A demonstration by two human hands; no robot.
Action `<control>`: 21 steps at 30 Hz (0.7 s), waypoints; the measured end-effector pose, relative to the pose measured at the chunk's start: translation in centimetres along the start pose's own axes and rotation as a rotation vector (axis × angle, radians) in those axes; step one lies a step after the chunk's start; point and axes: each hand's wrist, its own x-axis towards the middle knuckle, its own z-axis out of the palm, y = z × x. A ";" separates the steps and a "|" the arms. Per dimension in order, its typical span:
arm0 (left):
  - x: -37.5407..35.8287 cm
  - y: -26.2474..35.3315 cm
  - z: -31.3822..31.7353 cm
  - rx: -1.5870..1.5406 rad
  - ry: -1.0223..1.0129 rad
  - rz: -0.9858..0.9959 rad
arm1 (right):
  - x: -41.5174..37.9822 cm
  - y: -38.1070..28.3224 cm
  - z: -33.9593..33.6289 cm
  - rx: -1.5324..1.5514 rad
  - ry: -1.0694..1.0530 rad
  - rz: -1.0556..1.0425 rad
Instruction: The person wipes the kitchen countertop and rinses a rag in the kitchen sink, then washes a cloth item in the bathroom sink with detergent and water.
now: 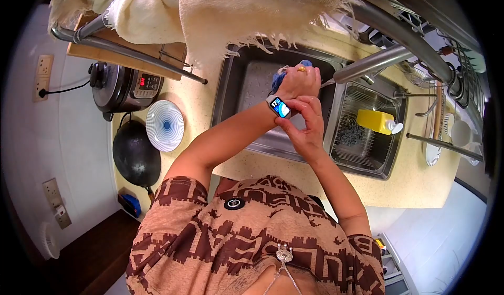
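Note:
My left hand, with a gold-coloured ring, is over the large sink basin. Its fingers are closed on a blue cloth, part of which sticks out past the knuckles; the palm side is hidden. A smartwatch with a lit screen is on my left wrist. My right hand comes up from below, its thumb and forefinger pinching the edges of that watch. Beside the left fingertips ends the faucet spout.
A yellow bottle lies in the smaller basin. Left on the counter are an electric pressure cooker, a patterned plate and a black wok. A cream cloth hangs over a metal rail above.

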 end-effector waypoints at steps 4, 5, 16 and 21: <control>0.2 0.1 0.0 0.033 -0.003 0.004 | 0.0 -0.1 0.1 0.028 -0.011 0.043; 0.2 0.1 0.0 0.039 0.000 0.001 | 0.0 -0.1 0.1 0.042 -0.014 0.061; -0.3 -0.7 0.6 -0.525 -0.298 -0.484 | -1.9 7.3 -0.6 0.208 0.095 0.222; -0.9 0.3 3.6 -2.060 -0.272 -1.186 | -2.0 14.6 -1.3 1.012 0.336 1.004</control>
